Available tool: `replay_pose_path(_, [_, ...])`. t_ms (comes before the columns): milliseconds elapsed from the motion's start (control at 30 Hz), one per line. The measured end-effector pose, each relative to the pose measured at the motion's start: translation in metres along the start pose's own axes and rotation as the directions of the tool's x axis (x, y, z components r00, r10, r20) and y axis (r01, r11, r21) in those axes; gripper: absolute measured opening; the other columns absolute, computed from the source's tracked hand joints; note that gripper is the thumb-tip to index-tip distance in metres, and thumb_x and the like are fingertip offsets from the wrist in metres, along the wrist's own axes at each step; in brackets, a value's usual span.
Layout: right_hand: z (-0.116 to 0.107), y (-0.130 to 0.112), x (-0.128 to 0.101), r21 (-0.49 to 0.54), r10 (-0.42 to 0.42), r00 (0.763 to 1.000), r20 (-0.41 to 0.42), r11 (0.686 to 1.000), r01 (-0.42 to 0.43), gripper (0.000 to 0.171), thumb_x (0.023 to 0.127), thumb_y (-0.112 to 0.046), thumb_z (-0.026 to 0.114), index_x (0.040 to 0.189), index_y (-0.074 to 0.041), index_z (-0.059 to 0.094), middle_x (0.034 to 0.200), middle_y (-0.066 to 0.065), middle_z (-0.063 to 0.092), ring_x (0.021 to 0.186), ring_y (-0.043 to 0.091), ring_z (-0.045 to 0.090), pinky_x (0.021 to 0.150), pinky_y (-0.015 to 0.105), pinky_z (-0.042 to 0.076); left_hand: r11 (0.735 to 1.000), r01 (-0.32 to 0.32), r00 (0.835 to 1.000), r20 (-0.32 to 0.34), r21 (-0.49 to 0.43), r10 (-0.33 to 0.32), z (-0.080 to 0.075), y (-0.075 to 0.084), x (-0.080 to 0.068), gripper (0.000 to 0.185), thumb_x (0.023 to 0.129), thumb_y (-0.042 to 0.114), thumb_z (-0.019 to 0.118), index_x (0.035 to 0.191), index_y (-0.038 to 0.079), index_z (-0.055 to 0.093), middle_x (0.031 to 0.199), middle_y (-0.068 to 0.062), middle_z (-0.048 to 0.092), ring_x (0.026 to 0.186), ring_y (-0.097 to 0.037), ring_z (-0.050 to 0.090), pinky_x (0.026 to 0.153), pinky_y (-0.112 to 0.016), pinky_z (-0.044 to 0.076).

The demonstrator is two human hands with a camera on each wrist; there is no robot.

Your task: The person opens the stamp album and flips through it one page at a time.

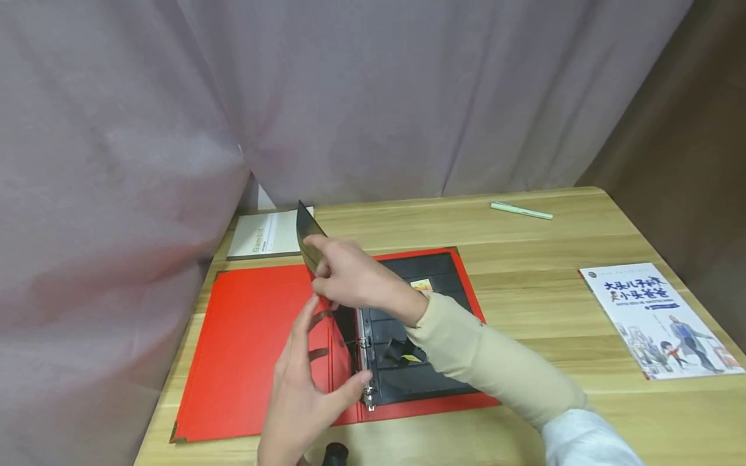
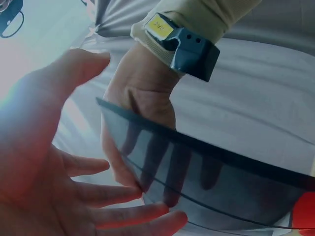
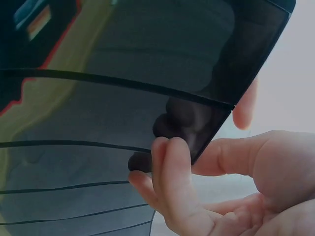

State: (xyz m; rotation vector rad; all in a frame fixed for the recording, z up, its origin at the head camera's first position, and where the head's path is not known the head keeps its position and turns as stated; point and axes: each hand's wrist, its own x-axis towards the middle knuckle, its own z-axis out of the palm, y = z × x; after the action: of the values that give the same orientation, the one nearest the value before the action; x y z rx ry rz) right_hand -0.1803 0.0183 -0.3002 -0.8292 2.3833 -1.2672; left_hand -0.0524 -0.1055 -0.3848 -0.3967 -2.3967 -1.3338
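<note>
A red ring binder (image 1: 256,349) lies open on the table, with black pocket pages (image 1: 419,382) on its right side. One dark, see-through page (image 1: 310,226) stands raised near the spine. My right hand (image 1: 358,275) pinches its edge; in the right wrist view the fingers (image 3: 172,172) lie against the pocket strips. My left hand (image 1: 300,382) is beside the spine, thumb and fingers spread, thumb close to the metal rings (image 1: 368,391). In the left wrist view its straight fingers (image 2: 123,215) overlap the raised page. A small yellow picture piece (image 1: 421,285) sits in a right-hand page.
A grey-white notebook (image 1: 265,233) lies at the back left, behind the binder. A pale green pen (image 1: 521,210) is at the back right, and a picture book (image 1: 658,323) lies at the right. A small black object (image 1: 335,454) shows at the front edge.
</note>
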Motion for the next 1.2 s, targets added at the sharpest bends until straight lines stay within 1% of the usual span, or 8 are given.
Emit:
replay_pose_path(167, [0.004,-0.002,0.004,0.004,-0.006,1.0,0.004,1.0,0.006,0.067,0.093,0.007,0.059,0.154,0.004,0.031,0.08,0.004,0.071,0.058,0.015,0.068,0.056,0.027,0.056,0.994,-0.047,0.997,-0.061,0.099,0.053,0.004,-0.003,-0.001,0.098,0.076,0.021,0.09,0.156,0.015,0.034,0.158,-0.003,0.04,0.128,-0.025,0.056,0.077,-0.039,0.06])
replay_pose_path(300, [0.005,-0.001,0.005,0.015,-0.008,0.999,0.042,1.0,0.007,0.066,0.096,0.0,0.063,0.153,0.004,0.031,0.088,0.006,0.072,0.061,0.015,0.068,0.059,0.027,0.057,0.987,-0.087,0.989,-0.107,0.133,0.101,0.009,-0.007,0.0,0.087,0.076,0.005,0.085,0.15,0.007,0.04,0.157,-0.008,0.04,0.126,-0.028,0.057,0.074,-0.038,0.06])
replay_pose_path(467, [0.002,0.005,0.002,-0.011,-0.042,0.994,0.106,0.999,0.043,0.068,0.099,-0.014,0.065,0.154,0.004,0.029,0.097,0.003,0.073,0.07,0.015,0.069,0.068,0.025,0.055,0.981,-0.128,0.979,-0.137,0.149,0.148,0.011,-0.013,0.0,0.081,0.077,-0.004,0.077,0.149,0.004,0.04,0.155,-0.011,0.043,0.126,-0.029,0.057,0.074,-0.04,0.06])
replay_pose_path(633, [-0.004,0.015,-0.002,0.064,-0.071,0.988,0.136,0.996,0.062,0.069,0.101,-0.018,0.062,0.156,0.003,0.025,0.11,0.007,0.072,0.082,0.02,0.071,0.073,0.03,0.057,0.986,-0.13,0.975,-0.166,0.105,0.146,0.01,-0.017,-0.001,0.078,0.078,-0.008,0.07,0.149,0.004,0.041,0.155,-0.009,0.043,0.127,-0.03,0.056,0.075,-0.043,0.06])
replay_pose_path(800, [-0.013,0.027,-0.01,0.107,-0.043,0.994,0.105,0.994,0.032,0.067,0.101,-0.02,0.061,0.156,0.0,0.029,0.114,0.007,0.07,0.088,0.023,0.071,0.072,0.034,0.057,0.984,-0.106,0.973,-0.187,0.145,0.133,0.008,-0.02,-0.005,0.071,0.081,-0.006,0.069,0.147,0.003,0.045,0.153,-0.012,0.046,0.124,-0.038,0.057,0.076,-0.055,0.058])
replay_pose_path(933, [-0.023,0.038,-0.018,0.152,-0.033,0.997,0.071,0.988,0.022,0.061,0.101,-0.017,0.061,0.154,-0.001,0.035,0.118,0.011,0.068,0.088,0.021,0.071,0.075,0.036,0.057,0.98,-0.095,0.969,-0.211,0.175,0.132,0.006,-0.023,-0.008,0.068,0.081,-0.008,0.069,0.145,0.004,0.048,0.151,-0.014,0.048,0.122,-0.038,0.058,0.074,-0.051,0.057])
replay_pose_path(1100, [-0.036,0.057,-0.026,0.209,-0.007,1.0,0.006,0.978,0.005,0.054,0.101,-0.011,0.062,0.15,-0.001,0.043,0.119,0.015,0.068,0.089,0.022,0.071,0.081,0.037,0.058,0.976,-0.053,0.957,-0.268,0.209,0.109,0.001,-0.029,-0.012,0.065,0.081,-0.011,0.069,0.142,0.002,0.052,0.133,-0.017,0.061,0.107,-0.034,0.065,0.072,-0.053,0.058])
replay_pose_path(1200, [-0.042,0.071,-0.032,0.236,0.009,0.999,-0.039,0.972,0.0,0.051,0.1,-0.009,0.063,0.147,0.001,0.046,0.116,0.015,0.069,0.091,0.029,0.071,0.084,0.043,0.057,0.971,-0.023,0.945,-0.312,0.238,0.099,-0.002,-0.034,-0.015,0.063,0.079,-0.012,0.069,0.139,0.002,0.054,0.108,-0.013,0.068,0.082,-0.021,0.064,0.061,-0.035,0.056])
